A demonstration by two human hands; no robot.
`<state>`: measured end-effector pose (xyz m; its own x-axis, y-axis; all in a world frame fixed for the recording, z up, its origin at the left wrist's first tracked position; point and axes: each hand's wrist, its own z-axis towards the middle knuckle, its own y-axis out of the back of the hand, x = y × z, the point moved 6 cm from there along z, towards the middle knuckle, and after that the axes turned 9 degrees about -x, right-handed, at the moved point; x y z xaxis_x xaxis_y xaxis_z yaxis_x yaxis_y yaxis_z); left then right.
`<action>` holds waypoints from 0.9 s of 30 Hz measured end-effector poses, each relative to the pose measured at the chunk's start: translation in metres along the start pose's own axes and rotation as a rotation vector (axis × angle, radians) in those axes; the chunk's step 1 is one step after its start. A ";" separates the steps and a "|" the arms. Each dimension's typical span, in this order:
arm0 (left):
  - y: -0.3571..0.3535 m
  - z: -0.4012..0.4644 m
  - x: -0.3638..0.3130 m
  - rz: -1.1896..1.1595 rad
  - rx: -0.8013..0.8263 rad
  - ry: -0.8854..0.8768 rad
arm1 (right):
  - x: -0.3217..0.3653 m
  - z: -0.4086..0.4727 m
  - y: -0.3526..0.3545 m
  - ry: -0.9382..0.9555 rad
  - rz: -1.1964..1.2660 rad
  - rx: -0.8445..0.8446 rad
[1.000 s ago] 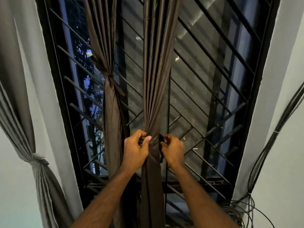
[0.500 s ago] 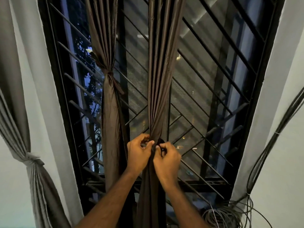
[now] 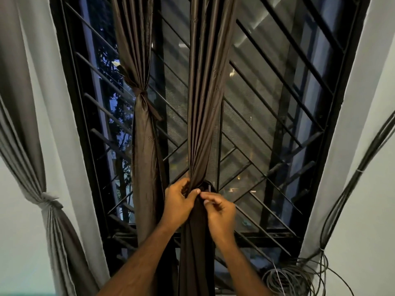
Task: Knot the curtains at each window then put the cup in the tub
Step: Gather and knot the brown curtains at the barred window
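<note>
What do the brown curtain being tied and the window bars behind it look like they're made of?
The brown curtain looks like a thin, satin-like woven fabric, likely synthetic: it has a soft sheen and falls in fine, tight pleats where both hands gather it. The window bars look like metal painted black, with straight, rigid strips and a dull gloss; the exact metal cannot be told.

A black window grille (image 3: 267,116) blocks reach behind the centre curtain (image 3: 205,103), a tied curtain (image 3: 145,146) hangs close on its left, open space lies to its right, and coiled cables (image 3: 299,278) crowd the lower right corner.
</note>
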<state>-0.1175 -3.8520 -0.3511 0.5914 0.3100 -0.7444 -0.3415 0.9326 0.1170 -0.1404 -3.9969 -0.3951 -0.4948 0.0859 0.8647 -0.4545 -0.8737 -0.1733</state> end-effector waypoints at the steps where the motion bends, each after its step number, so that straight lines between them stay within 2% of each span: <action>1: 0.001 -0.002 -0.001 0.019 -0.002 -0.026 | -0.001 0.001 0.004 -0.028 0.009 -0.064; 3: 0.000 -0.005 -0.003 0.051 0.017 -0.075 | 0.000 0.006 0.006 -0.064 0.004 -0.149; 5: -0.005 -0.005 -0.007 0.079 0.060 -0.116 | 0.007 0.017 0.002 -0.090 -0.043 -0.144; 8: -0.009 -0.007 -0.018 0.125 0.071 -0.214 | 0.016 0.034 -0.020 -0.248 0.020 0.023; 10: -0.006 -0.007 -0.020 0.363 -0.028 -0.290 | 0.020 0.039 -0.032 -0.399 0.150 0.154; 12: -0.001 -0.006 -0.021 0.524 -0.078 -0.314 | 0.024 0.038 -0.039 -0.473 0.309 0.287; 15: -0.005 -0.007 -0.024 0.606 -0.004 -0.379 | 0.028 0.033 -0.039 -0.533 0.424 0.370; 18: -0.013 -0.010 -0.019 0.555 0.119 -0.308 | 0.028 0.036 -0.038 -0.542 0.445 0.349; 20: -0.015 -0.013 -0.017 0.509 0.141 -0.286 | 0.025 0.039 -0.036 -0.507 0.290 0.299; 22: -0.013 -0.009 -0.017 0.419 0.142 -0.261 | 0.018 0.042 -0.026 -0.364 0.027 0.198; 23: -0.010 -0.006 -0.015 0.370 0.126 -0.238 | 0.017 0.041 -0.015 -0.249 -0.064 0.087; 24: -0.006 -0.001 -0.014 0.326 0.099 -0.204 | 0.018 0.036 -0.003 -0.174 -0.101 -0.009; 25: -0.002 0.003 -0.012 0.290 0.063 -0.155 | 0.015 0.029 0.003 -0.158 -0.120 -0.034; 27: 0.002 0.008 -0.008 0.230 0.011 -0.043 | 0.002 0.008 -0.003 -0.265 -0.065 0.133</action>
<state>-0.1172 -3.8516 -0.3393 0.5300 0.5217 -0.6685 -0.4630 0.8385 0.2872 -0.1340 -3.9984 -0.3889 -0.2496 0.0312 0.9678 -0.3689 -0.9272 -0.0653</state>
